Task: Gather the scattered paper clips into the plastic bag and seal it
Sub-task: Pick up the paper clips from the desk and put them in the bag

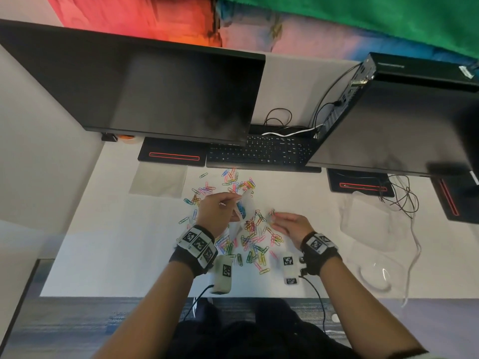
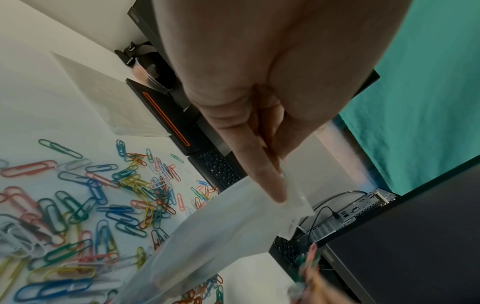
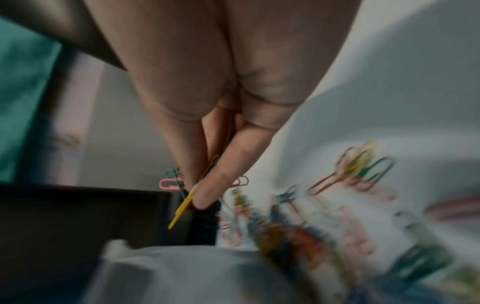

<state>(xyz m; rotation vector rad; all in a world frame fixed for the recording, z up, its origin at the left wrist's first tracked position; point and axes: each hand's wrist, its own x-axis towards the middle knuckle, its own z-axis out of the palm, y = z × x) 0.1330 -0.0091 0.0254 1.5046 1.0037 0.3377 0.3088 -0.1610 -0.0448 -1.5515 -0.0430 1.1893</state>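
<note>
Coloured paper clips (image 1: 252, 240) lie scattered over the white desk (image 1: 108, 255), with more behind my hands (image 1: 234, 181). My left hand (image 1: 220, 211) pinches the top edge of a small translucent plastic bag (image 1: 243, 211), which hangs open above the clips with some blue clips inside. In the left wrist view the fingers (image 2: 267, 176) pinch the bag (image 2: 221, 236) at its rim. My right hand (image 1: 287, 224) sits just right of the bag and pinches a small bunch of clips (image 1: 271, 212). The right wrist view shows its fingertips (image 3: 207, 193) closed on several clips (image 3: 183, 205).
Two dark monitors (image 1: 160, 92) (image 1: 404, 120) overhang the desk's back, with a keyboard (image 1: 261, 151) between their bases. A flat clear bag (image 1: 158, 180) lies back left. Clear plastic packaging (image 1: 368, 224) and loose cables (image 1: 404, 195) lie to the right.
</note>
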